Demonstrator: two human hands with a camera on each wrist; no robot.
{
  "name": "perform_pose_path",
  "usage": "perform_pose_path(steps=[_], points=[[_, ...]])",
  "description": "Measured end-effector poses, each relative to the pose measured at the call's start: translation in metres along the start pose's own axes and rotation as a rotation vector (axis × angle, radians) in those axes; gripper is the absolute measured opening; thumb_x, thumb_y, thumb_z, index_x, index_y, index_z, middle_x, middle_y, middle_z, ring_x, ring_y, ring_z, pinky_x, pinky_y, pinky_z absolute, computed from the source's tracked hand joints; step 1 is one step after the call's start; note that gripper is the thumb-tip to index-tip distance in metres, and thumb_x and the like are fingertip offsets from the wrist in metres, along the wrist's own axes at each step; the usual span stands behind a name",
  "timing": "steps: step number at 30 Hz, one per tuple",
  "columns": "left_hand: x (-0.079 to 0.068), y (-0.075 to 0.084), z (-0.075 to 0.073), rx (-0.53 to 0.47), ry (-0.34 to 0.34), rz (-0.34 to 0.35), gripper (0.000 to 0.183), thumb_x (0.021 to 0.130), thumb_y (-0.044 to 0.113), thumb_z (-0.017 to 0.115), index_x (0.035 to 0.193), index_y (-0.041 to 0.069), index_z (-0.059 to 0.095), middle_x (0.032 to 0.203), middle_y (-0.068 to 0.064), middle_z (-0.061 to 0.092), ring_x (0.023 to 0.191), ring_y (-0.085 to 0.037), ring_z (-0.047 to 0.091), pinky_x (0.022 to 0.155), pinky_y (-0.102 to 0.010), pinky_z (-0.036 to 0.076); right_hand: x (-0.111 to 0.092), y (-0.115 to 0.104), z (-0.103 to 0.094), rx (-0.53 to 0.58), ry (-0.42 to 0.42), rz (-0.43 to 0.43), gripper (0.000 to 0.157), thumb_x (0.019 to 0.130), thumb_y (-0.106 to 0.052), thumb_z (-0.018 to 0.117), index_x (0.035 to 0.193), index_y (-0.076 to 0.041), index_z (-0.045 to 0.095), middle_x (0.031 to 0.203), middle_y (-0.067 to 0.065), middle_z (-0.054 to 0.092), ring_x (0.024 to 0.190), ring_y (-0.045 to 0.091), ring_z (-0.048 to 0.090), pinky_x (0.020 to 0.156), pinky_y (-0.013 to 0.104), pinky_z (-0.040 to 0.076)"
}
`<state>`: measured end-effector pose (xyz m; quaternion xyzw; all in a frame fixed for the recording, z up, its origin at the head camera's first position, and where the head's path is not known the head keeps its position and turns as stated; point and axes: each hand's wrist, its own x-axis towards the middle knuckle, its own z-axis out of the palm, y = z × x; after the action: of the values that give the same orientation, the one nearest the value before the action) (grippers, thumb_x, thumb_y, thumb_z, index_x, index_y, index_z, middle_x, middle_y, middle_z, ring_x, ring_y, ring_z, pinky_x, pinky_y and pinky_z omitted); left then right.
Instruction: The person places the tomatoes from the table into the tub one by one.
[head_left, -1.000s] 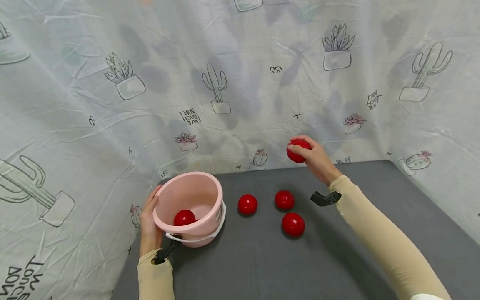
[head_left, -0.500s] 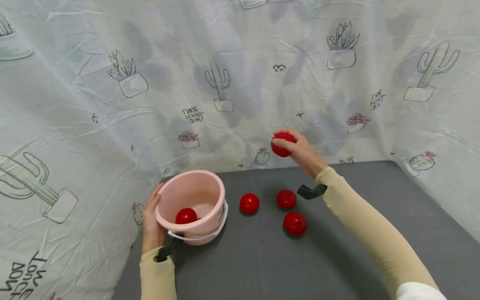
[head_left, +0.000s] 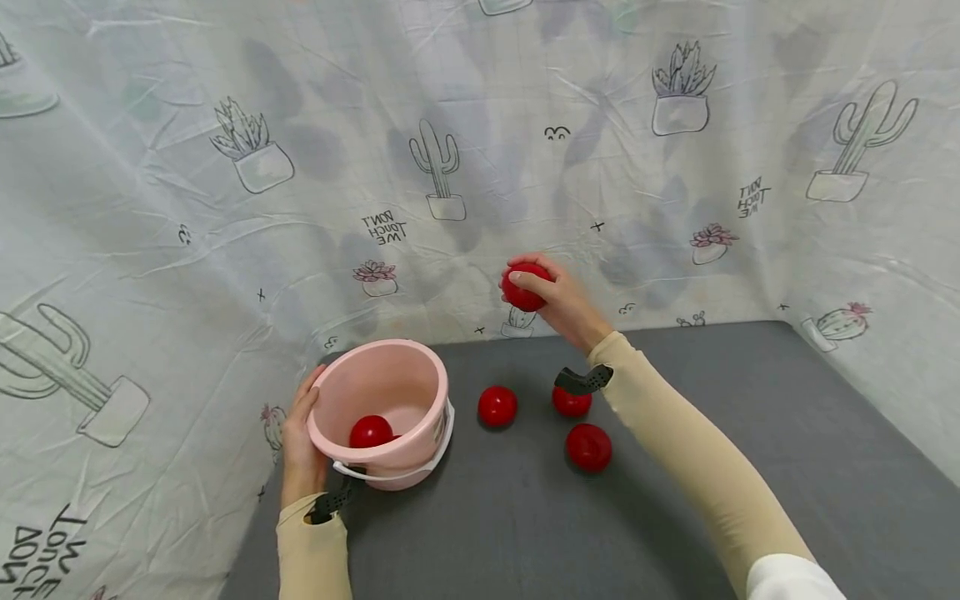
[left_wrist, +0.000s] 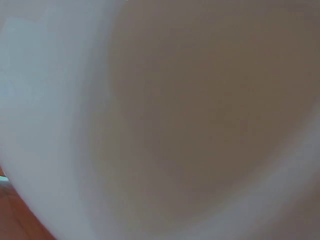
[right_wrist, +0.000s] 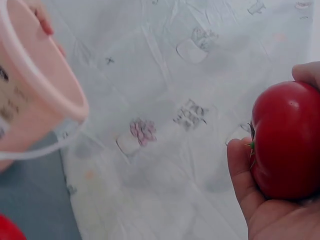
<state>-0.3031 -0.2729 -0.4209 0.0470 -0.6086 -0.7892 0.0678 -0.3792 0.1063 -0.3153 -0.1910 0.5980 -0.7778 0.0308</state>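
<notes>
My right hand (head_left: 564, 307) holds a red tomato (head_left: 527, 288) in the air above the back of the table, right of the bucket. In the right wrist view a small green stem shows on this tomato (right_wrist: 287, 145), with fingers and thumb around it. At the table's left, a pink bucket (head_left: 401, 387) with a lowered white handle leans slightly toward me. My left hand (head_left: 302, 442) grips its left side, fingers at the rim. Inside lies a tomato (head_left: 371, 432), a sliver of red beside it. The left wrist view is filled by a blurred, pale surface.
Three more tomatoes rest on the grey table (head_left: 480, 533): one nearest the bucket (head_left: 497, 407), one partly behind the right wrist camera (head_left: 572, 403), and one closer to me (head_left: 588, 447). A cactus-print curtain (head_left: 495, 167) encloses the back and sides.
My right hand has carried its tomato leftward, toward the bucket, over the back of the table. My left hand and the bucket have stayed in place.
</notes>
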Motion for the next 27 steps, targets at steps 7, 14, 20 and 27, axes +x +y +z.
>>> perform_pose_path(steps=[7, 14, 20, 27], points=[[-0.002, 0.000, 0.001, -0.004, 0.018, -0.002, 0.048, 0.109, 0.037, 0.029, 0.154, 0.028, 0.040, 0.160, 0.004, 0.038, 0.142, -0.014, 0.039, 0.124, -0.035, 0.031, 0.012, 0.008, 0.033, 0.055, -0.045, 0.000, 0.034, 0.096, -0.015, 0.060, 0.128, -0.006, 0.054, 0.129, 0.007, 0.056, 0.117, 0.028, 0.057, 0.089, 0.031, 0.059], [-0.003, 0.001, 0.002, 0.026, 0.025, 0.000, 0.047, 0.108, 0.040, 0.031, 0.153, 0.031, 0.041, 0.160, 0.005, 0.038, 0.142, -0.014, 0.039, 0.124, -0.037, 0.032, 0.022, 0.019, 0.066, 0.119, -0.083, -0.004, 0.034, 0.094, -0.013, 0.060, 0.128, -0.007, 0.055, 0.129, 0.006, 0.056, 0.118, 0.028, 0.057, 0.088, 0.032, 0.059], [-0.002, 0.000, 0.000, 0.026, 0.030, -0.005, 0.047, 0.108, 0.039, 0.030, 0.153, 0.031, 0.041, 0.159, 0.005, 0.039, 0.141, -0.014, 0.040, 0.123, -0.036, 0.033, 0.029, 0.037, 0.096, 0.132, -0.124, 0.031, 0.044, 0.096, -0.018, 0.059, 0.135, 0.001, 0.050, 0.132, 0.014, 0.055, 0.109, 0.023, 0.061, 0.086, 0.029, 0.058], [0.000, 0.000, 0.001, 0.014, 0.025, -0.011, 0.047, 0.108, 0.039, 0.032, 0.153, 0.030, 0.042, 0.159, 0.005, 0.039, 0.140, -0.013, 0.040, 0.120, -0.033, 0.036, 0.037, 0.058, 0.125, 0.129, -0.137, 0.075, 0.042, 0.096, -0.021, 0.061, 0.134, -0.004, 0.053, 0.133, 0.012, 0.057, 0.108, 0.018, 0.061, 0.088, 0.030, 0.058]])
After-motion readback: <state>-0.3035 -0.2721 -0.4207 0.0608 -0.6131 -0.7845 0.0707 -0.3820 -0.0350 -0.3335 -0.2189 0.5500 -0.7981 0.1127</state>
